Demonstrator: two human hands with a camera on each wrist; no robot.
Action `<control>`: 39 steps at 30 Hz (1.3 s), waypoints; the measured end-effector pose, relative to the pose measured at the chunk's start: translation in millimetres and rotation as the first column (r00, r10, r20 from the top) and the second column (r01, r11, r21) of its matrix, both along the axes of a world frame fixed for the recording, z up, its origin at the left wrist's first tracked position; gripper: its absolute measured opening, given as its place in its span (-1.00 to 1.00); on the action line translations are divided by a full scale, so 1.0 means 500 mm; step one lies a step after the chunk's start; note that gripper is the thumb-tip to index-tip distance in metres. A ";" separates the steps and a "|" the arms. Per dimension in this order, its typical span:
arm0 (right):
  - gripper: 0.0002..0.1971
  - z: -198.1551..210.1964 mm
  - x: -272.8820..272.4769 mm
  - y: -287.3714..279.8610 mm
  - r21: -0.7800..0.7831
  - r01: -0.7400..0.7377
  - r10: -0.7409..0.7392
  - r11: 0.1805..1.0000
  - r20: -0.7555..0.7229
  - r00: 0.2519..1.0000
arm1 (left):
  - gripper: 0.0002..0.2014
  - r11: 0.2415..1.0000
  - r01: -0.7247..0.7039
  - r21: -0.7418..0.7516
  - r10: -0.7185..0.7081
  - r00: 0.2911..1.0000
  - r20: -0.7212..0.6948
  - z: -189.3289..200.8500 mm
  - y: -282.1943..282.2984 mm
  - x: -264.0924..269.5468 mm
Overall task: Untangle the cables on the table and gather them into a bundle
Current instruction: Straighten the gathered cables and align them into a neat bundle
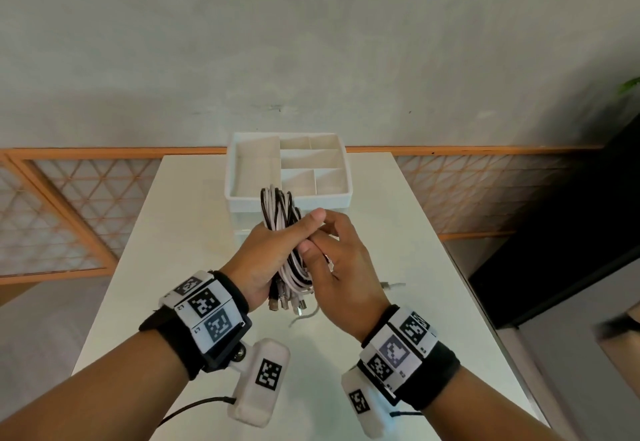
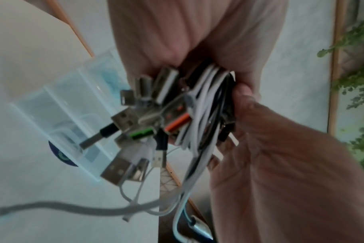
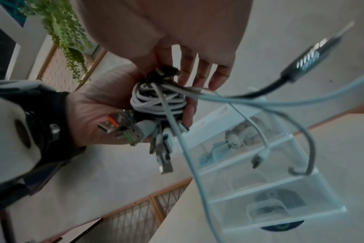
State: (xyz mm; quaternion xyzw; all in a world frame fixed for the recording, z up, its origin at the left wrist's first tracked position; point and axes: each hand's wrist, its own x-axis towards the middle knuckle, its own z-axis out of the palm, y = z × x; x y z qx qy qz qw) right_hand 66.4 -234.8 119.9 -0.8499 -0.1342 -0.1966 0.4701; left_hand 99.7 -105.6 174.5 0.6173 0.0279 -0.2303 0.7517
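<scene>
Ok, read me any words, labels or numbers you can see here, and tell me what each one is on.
"L2": beside a square marker on the left wristband, upside down.
"L1": by the next marker on the same band.
Right wristband: labels by the markers, too small to read.
Black connector: white print, blurred.
Cable bundle and organizer: no readable text.

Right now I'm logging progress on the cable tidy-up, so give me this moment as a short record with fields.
cables: coiled bundle of white and black cables, plugs hanging below
left hand: left hand grips the bundle
right hand: right hand pinches strands at the bundle
loose ends: several cable ends trail free
behind: white organizer tray on the table
</scene>
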 end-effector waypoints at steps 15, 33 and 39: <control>-0.36 0.030 -0.015 -0.045 0.010 -0.055 0.054 0.998 -0.404 0.913 | -0.94 0.976 -0.216 -0.015 0.216 0.968 0.128 0.010 0.018 0.020; -0.61 0.036 -0.038 -0.067 -0.097 -0.379 0.257 0.920 -0.581 0.773 | -0.78 0.981 -0.099 -0.169 0.132 0.972 0.197 0.027 0.052 0.022; -0.65 0.022 -0.011 -0.107 -0.325 -0.388 0.098 0.862 -0.645 0.758 | -0.84 0.953 0.301 0.032 -0.295 0.900 0.321 0.041 0.067 0.002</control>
